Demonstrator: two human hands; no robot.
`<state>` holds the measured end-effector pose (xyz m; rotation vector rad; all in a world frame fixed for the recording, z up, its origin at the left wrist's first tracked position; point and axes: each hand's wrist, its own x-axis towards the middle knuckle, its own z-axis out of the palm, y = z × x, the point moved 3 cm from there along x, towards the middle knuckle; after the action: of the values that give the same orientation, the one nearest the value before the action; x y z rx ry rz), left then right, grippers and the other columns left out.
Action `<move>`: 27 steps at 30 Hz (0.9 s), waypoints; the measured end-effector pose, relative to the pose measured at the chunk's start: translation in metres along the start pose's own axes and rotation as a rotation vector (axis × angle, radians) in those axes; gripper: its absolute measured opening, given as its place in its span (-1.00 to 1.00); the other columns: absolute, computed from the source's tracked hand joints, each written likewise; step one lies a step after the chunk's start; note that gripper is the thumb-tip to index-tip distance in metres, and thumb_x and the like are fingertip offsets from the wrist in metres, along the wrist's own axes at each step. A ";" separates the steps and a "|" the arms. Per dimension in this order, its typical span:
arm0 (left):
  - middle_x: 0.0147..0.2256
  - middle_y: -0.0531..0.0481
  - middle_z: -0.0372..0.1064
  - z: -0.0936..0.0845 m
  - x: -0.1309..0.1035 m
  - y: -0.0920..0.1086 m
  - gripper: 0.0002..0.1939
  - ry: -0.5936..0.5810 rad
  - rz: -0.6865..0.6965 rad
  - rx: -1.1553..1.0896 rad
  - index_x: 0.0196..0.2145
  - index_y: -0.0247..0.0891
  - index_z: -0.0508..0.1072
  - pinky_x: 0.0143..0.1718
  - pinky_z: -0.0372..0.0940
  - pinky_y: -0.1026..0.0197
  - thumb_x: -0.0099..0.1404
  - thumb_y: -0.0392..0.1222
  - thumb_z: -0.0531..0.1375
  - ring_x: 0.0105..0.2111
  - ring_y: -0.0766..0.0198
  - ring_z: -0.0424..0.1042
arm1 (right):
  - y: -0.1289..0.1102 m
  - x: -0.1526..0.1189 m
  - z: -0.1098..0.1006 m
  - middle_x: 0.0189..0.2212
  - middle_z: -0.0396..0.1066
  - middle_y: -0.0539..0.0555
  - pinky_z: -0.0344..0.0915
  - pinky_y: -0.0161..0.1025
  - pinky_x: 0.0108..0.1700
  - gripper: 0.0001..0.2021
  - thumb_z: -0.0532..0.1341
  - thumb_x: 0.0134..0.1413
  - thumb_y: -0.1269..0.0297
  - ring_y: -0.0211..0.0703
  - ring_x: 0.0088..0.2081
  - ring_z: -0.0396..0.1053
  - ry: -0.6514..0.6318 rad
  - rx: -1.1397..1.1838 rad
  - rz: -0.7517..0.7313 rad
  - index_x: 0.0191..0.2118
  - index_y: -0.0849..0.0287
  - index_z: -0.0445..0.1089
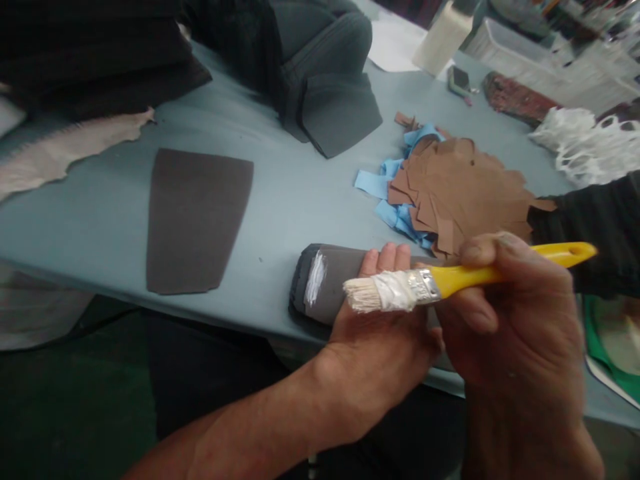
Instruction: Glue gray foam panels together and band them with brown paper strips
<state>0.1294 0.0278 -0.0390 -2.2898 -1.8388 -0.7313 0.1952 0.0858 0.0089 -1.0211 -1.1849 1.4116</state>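
Note:
My right hand (510, 307) is closed round the yellow handle of a paintbrush (450, 279), whose whitish bristles point left. Beneath the brush, my left hand (385, 333) presses on a dark grey padded piece (341, 267) at the table's front edge, its fingertips resting on top. A streak of white paste (316, 277) lies across the left end of that piece. Flat on the table to the left is a dark grey panel (197, 220). Part of my left hand is hidden behind the brush and my right hand.
Brown and blue scraps (460, 187) lie piled behind my hands. Stacked dark pieces (340, 113) and black fabric (100, 60) stand at the back of the table (280, 193). A cream bottle (443, 40), a clear bin (515, 57) and white netting (585, 143) are at the right.

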 end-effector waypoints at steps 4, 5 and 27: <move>0.33 -0.37 0.36 -0.005 0.006 -0.008 -0.25 -0.068 0.027 -0.086 0.31 -0.47 0.43 0.42 0.22 -0.07 0.43 0.23 0.23 0.36 -0.11 0.35 | -0.008 0.001 -0.030 -0.77 0.09 -0.17 -0.05 -0.33 -0.66 -0.79 0.30 0.27 0.17 -0.36 -0.76 -0.08 0.121 -0.038 -0.099 -0.42 0.05 0.48; 0.34 -0.38 0.34 -0.006 0.008 -0.009 -0.24 -0.106 0.025 -0.111 0.30 -0.46 0.44 0.42 0.22 -0.08 0.42 0.24 0.25 0.37 -0.13 0.33 | -0.011 0.000 -0.039 -0.77 0.08 -0.18 0.03 -0.34 -0.64 -0.78 0.29 0.29 0.16 -0.35 -0.76 -0.05 0.163 -0.049 -0.124 -0.41 0.05 0.47; 0.33 -0.58 0.29 -0.002 0.009 -0.018 -0.36 -0.109 0.231 0.047 0.29 -0.67 0.35 0.32 0.15 -0.28 0.58 -0.04 -0.11 0.33 -0.36 0.33 | 0.011 -0.027 -0.130 -0.69 0.20 -0.14 0.02 -0.42 -0.68 -0.59 0.28 0.36 -0.02 -0.42 -0.73 0.11 0.436 -0.257 -0.205 -0.44 0.15 0.44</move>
<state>0.1129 0.0398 -0.0366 -2.4999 -1.5746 -0.5334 0.3239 0.0783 -0.0239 -1.2683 -1.1205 0.8340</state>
